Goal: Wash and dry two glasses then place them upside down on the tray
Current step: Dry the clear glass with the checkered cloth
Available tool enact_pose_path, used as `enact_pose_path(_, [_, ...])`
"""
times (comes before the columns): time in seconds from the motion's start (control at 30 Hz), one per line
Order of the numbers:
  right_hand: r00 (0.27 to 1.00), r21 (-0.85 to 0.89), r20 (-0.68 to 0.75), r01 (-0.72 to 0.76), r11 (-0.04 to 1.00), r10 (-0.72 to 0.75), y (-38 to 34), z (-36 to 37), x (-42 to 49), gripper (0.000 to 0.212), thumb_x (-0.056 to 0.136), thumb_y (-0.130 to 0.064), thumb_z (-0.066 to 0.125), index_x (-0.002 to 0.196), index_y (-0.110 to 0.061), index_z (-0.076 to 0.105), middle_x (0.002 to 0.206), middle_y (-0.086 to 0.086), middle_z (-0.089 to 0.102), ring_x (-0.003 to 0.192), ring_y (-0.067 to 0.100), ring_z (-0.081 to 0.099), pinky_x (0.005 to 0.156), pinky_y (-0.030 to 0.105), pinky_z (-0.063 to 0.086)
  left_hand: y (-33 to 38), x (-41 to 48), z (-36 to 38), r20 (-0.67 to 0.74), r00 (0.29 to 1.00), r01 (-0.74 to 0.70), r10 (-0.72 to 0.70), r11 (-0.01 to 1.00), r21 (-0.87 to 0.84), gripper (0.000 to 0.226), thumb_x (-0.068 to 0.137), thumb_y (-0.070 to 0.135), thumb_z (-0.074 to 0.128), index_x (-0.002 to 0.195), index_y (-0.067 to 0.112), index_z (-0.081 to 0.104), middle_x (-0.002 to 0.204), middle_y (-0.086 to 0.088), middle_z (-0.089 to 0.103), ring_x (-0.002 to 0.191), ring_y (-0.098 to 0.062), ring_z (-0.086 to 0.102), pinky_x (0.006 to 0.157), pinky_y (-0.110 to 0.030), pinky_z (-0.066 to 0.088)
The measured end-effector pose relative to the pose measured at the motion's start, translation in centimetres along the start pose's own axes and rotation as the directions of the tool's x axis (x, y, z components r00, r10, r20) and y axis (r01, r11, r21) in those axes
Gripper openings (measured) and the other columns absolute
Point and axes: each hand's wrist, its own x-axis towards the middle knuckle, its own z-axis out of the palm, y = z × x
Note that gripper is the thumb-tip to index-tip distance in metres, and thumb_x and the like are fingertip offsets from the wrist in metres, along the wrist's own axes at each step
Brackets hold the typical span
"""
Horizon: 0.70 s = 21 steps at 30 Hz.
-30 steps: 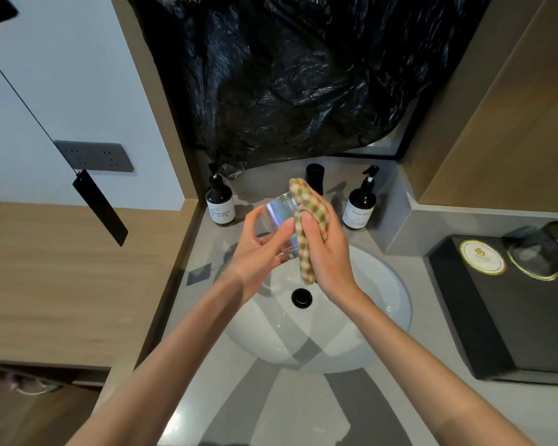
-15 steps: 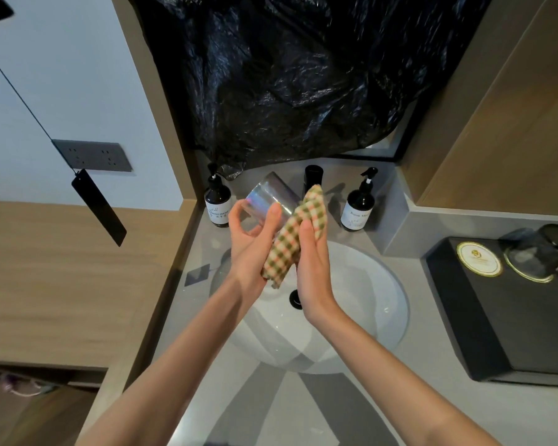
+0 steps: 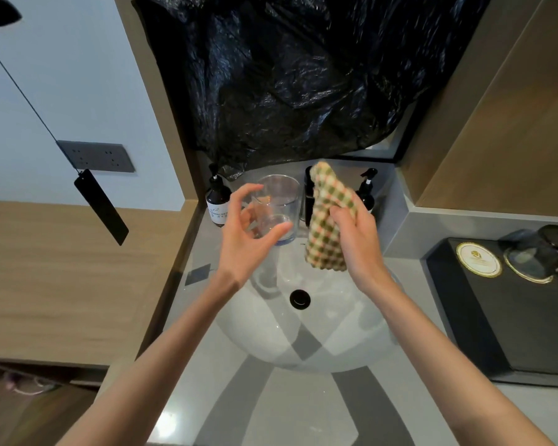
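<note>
We saw left hand [image 3: 242, 243] fingers clamped round the glass [image 3: 279, 201], held above the sink [image 3: 335, 342]; right hand [image 3: 358, 239] fingers clamped on checked cloth [image 3: 327, 226], just beside the glass, not touching. The second glass [image 3: 535, 252] sat rim-down on black tray [image 3: 512, 317].

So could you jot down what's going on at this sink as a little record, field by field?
Left hand: holds a clear glass, mouth up
Right hand: grips a checked cloth beside the glass, not inside it
Tray: black, on the counter to the right; a second glass sits on it
Behind basin: two dark pump bottles
</note>
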Motion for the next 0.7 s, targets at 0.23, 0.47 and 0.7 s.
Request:
enact_pose_path(0.23, [0.897,-0.462,0.164,0.437,0.771,-0.41,1.0,0.6,1.2,0.038,0.075,-0.021,0.037,0.099,-0.006,0.063,0.105,0.003,0.06,0.104,0.022,0.05,0.089,0.021,0.038,1.3,-0.8,1.1,0.094,0.996,-0.006,0.01,0.999,-0.039,0.054,0.077,-0.003,0.071,0.117,0.018,0.04,0.105,0.024,0.058,0.096,-0.015,0.066,0.077,-0.035,0.058])
enact_pose_path(0.47, [0.885,-0.161,0.113,0.465,0.87,-0.452,0.6,-0.2,3.1,0.037,0.074,-0.01,0.036,0.094,-0.004,0.067,0.108,0.007,0.067,0.105,0.017,0.061,0.092,0.029,0.048,2.3,-0.8,0.6,0.19,0.981,0.046,-0.038,0.998,-0.04,0.054,0.076,0.008,0.076,0.111,0.027,0.039,0.097,0.017,0.067,0.096,-0.017,0.069,0.084,-0.043,0.057])
enact_pose_path(0.7, [0.914,-0.143,0.016,0.403,0.904,-0.405,1.4,1.0,1.7,0.041,0.077,-0.011,0.034,0.105,-0.002,0.063,0.12,-0.003,0.06,0.118,0.006,0.054,0.101,0.022,0.04,2.5,-0.8,0.6,0.147,0.989,-0.025,0.028,0.999,-0.023,0.058,0.073,0.006,0.078,0.114,0.023,0.041,0.113,0.018,0.058,0.098,-0.013,0.067,0.082,-0.035,0.057])
